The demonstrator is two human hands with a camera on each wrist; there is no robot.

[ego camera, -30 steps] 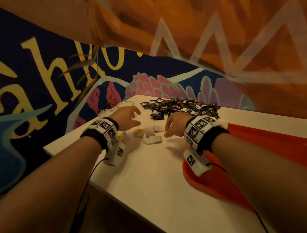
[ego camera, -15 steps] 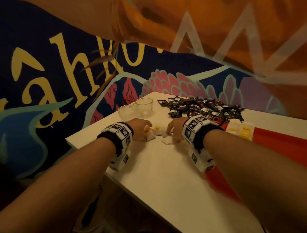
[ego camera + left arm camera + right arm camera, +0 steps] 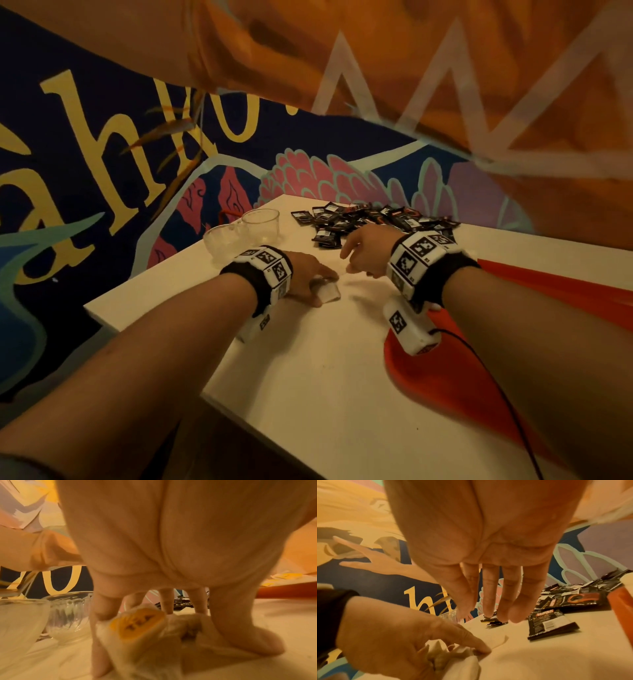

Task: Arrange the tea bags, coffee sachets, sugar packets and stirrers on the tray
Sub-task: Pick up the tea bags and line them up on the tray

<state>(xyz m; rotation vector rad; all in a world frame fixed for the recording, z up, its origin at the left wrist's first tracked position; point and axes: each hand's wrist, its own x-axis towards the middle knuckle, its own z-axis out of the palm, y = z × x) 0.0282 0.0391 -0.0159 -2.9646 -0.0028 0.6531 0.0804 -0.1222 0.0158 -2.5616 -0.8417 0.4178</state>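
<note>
Head view: the left hand (image 3: pixel 305 274) bears down on small white paper tea bags (image 3: pixel 327 291) on the white tabletop (image 3: pixel 308 377); the flat red tray (image 3: pixel 445 377) lies to the right. Left wrist view: its fingers (image 3: pixel 240 635) curl round the bunched bags, one yellow-tagged. Right wrist view: the right hand (image 3: pixel 479 540) hovers empty, fingers straight, near black coffee sachets (image 3: pixel 551 624). Step in hand, by judgement: gathering tea bags; next, carry them onto the tray without scattering.
</note>
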